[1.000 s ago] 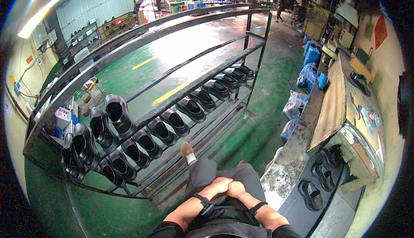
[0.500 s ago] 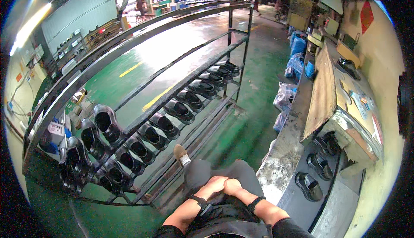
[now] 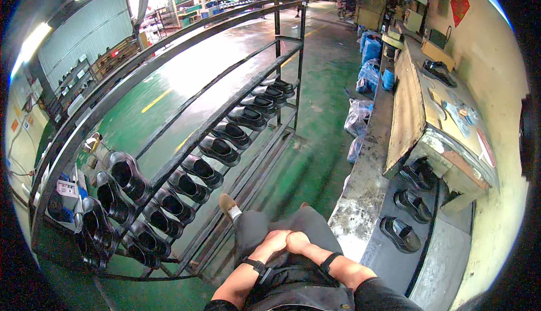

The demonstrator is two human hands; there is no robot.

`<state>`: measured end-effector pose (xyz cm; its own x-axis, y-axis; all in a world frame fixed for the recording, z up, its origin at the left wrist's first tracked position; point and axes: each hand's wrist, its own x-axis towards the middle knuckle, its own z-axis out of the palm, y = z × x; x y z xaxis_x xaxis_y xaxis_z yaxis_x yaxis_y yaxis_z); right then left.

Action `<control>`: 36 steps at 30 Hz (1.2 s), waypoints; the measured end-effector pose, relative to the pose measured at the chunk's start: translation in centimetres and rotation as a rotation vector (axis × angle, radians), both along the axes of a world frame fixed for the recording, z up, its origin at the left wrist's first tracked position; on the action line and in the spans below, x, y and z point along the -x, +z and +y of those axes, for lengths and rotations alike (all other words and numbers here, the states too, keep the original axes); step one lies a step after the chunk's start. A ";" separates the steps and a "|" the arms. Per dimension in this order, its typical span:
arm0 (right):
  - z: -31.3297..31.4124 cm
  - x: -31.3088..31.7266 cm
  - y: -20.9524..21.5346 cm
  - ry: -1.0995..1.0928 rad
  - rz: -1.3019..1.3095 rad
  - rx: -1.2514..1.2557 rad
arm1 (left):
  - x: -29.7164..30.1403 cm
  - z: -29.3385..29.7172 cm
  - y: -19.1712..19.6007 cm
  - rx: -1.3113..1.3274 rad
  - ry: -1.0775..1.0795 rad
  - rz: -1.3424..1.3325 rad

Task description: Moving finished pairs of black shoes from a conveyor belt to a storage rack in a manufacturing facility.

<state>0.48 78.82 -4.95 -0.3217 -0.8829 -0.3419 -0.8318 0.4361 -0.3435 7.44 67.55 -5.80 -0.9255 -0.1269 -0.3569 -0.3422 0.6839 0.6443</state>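
Observation:
My left hand (image 3: 278, 240) and my right hand (image 3: 297, 242) are closed and rest against each other in my lap, over my dark trousers. Their fingers curl under, partly hidden, and nothing shows in them. Which fingers overlap I cannot make out. To the left of my knees, black shoes (image 3: 201, 171) stand in a slanting row on a dark metal rack (image 3: 194, 142). On my right, several more black shoes (image 3: 400, 235) lie on a dark belt-like surface (image 3: 375, 254), apart from my hands.
A worn metal ledge (image 3: 360, 198) runs along my right side. Beyond it stands a bench with a wooden side panel (image 3: 407, 108), a black shoe on top. Bags in clear and blue plastic (image 3: 359, 116) line the ledge's far left side. Green floor (image 3: 321, 136) stretches past the rack.
The view has turned slightly to the right, so the rack and bench sit farther left in the picture. My hands stay together in my lap.

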 end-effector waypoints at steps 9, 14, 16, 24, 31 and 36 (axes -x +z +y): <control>-0.1 -0.3 -0.8 -0.018 -0.013 -0.006 | -0.4 0.0 -0.2 -0.015 0.020 -0.002; 0.3 -0.8 -0.2 -0.027 -0.039 -0.039 | -0.7 0.7 0.9 -0.018 0.005 -0.044; 0.4 -0.5 0.5 -0.018 -0.022 -0.040 | -0.8 0.8 0.8 -0.051 0.028 -0.008; 1.0 2.6 3.3 0.070 -0.305 0.240 | 0.0 -1.1 1.3 -0.149 0.108 0.135; 12.5 8.8 6.4 -0.390 -0.250 0.453 | 0.2 -0.7 -0.8 -0.147 -0.012 0.131; 25.1 16.2 6.1 -0.904 0.238 0.441 | -0.5 -0.4 -1.2 -0.079 -0.027 0.135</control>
<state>-15.70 103.97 1.11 -0.9442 -0.3092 0.1131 -0.3235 0.8072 -0.4938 7.94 67.11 -7.04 -0.9684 -0.0775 -0.2371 -0.2311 0.6369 0.7355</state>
